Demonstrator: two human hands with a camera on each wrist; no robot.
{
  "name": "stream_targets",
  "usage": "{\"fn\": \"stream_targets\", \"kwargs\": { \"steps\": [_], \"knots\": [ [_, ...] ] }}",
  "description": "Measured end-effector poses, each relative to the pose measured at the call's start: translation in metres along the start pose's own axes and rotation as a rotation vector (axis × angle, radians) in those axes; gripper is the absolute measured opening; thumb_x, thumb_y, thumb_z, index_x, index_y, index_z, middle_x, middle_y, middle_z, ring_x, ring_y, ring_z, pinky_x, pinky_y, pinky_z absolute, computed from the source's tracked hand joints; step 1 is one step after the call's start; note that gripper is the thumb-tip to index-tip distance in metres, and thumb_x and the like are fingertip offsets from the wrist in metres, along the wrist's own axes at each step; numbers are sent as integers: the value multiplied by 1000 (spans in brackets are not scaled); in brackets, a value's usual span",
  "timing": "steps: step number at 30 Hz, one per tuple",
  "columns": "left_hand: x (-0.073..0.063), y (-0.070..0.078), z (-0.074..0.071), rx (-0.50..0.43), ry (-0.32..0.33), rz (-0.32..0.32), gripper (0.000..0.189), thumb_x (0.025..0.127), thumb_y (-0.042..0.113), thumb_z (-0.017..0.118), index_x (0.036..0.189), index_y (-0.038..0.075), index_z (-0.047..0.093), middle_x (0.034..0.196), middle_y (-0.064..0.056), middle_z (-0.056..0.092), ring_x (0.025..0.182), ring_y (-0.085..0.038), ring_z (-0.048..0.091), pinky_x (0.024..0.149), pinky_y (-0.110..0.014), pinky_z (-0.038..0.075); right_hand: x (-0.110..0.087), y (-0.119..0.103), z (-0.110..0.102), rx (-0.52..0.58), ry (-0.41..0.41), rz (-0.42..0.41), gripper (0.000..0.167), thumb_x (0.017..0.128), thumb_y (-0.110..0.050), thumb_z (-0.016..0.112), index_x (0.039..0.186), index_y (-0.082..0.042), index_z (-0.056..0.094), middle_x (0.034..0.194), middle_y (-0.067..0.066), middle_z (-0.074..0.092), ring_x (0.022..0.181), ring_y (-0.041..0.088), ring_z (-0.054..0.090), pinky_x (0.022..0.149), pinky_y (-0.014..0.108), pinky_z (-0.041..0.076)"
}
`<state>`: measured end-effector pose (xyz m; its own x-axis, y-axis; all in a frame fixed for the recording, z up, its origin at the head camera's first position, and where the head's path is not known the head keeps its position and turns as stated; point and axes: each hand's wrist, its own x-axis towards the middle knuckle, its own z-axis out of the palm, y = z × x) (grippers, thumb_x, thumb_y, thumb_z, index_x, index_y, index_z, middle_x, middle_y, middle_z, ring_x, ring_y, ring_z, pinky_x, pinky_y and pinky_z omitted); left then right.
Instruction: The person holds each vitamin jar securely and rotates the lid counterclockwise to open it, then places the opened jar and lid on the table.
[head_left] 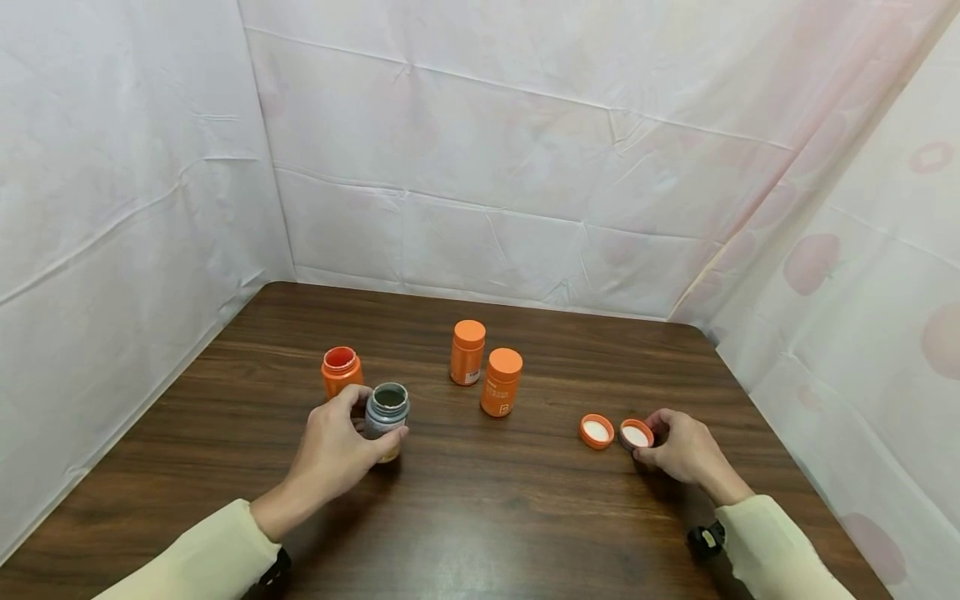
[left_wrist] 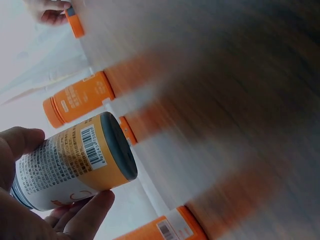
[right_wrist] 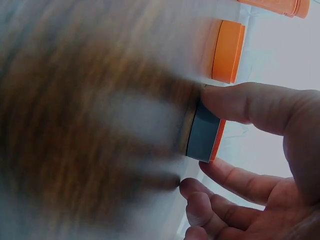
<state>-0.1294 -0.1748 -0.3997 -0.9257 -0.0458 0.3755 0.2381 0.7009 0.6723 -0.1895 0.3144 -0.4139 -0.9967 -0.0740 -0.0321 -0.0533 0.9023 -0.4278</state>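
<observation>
My left hand (head_left: 341, 437) grips an uncapped grey bottle (head_left: 388, 408), thumb on one side and fingers on the other. In the left wrist view, the bottle's white-and-orange label with a barcode and its dark base show between the fingers. Just behind that hand stands an open orange bottle (head_left: 341, 371). Over on the right side of the table, my right hand (head_left: 686, 446) pinches a grey cap (right_wrist: 204, 132) with an orange rim, its white inside facing up. An upturned orange cap (head_left: 596, 432) lies close to the left of it.
Two capped orange bottles, one farther back (head_left: 467, 354) and one nearer (head_left: 501, 383), stand upright mid-table between the hands. The dark wood table (head_left: 480, 500) is bordered by pale curtains (head_left: 487, 167) at the back and both sides.
</observation>
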Motion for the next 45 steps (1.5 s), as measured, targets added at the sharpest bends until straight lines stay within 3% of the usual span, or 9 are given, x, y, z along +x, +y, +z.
{"fn": "stream_targets", "kwargs": {
  "steps": [6,13,21,33,45],
  "knots": [
    [2,-6,-6,28,9,-15,53,75,27,93,114,6,63,100,-5,71,87,-17,66,74,-32,55,0,0,-4,-4,-21,-4,58,76,-32,90,118,-2,63,109,12,67,96,29,62,81,50,49],
    [3,-14,-12,66,34,-22,52,75,27,93,111,6,62,97,-6,70,81,-18,63,70,-34,51,-5,-9,-11,-12,-7,-28,74,85,-59,78,128,-2,60,120,20,65,107,39,62,83,54,50],
    [2,-21,-20,97,35,-56,56,76,31,91,113,3,60,98,-10,69,82,-23,63,69,-38,48,-11,-25,-13,6,43,-68,80,86,-70,68,132,-5,61,127,20,65,111,37,62,84,55,51],
    [5,-30,-31,136,44,-134,60,76,35,89,112,-1,57,102,-18,69,93,-34,65,75,-49,49,-14,-34,-13,25,109,-127,69,89,-65,69,129,-9,63,125,15,66,104,29,60,83,48,48],
    [7,-39,-34,135,26,-180,60,77,31,87,112,-5,55,104,-25,67,95,-40,66,77,-55,51,-17,-40,-13,45,98,-149,68,91,-63,68,131,-10,62,128,14,64,108,32,58,85,50,48]
  ]
}}
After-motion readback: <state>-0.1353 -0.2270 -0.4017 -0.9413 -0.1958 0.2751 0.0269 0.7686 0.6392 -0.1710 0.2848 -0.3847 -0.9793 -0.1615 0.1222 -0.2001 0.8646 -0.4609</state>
